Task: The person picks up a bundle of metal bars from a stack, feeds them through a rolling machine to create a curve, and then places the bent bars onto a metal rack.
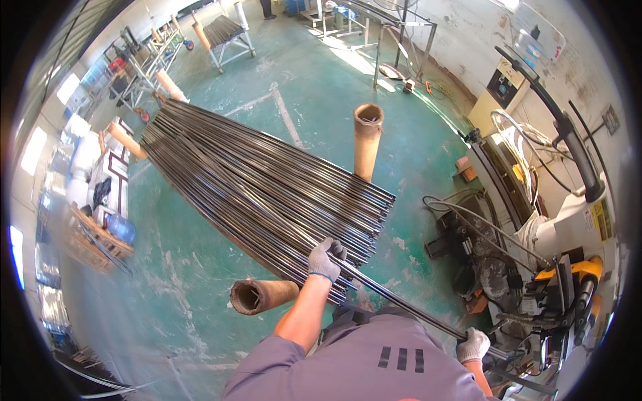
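A large bundle of long dark metal tubes [267, 170] lies in front of me, fanning out toward my body. My left hand [326, 260], in a pale knit glove, is closed around a long metal tube [404, 302] at the near end of the bundle. That tube slants across my front to the lower right; whether a second one lies against it I cannot tell. Farther along it, my right hand [473, 345], gloved alike, is wrapped round the tube beside a machine [568, 287] with yellow-orange parts. The tube's right end is lost among the machine parts.
Brown cardboard sleeves stand at the bundle's sides, one upright at right [368, 144] and one leaning out at left [264, 296]. Loose hoses [468, 210] hang by the machine. A wooden pallet [100, 240] and a blue water bottle [121, 228] are at left, racks farther back.
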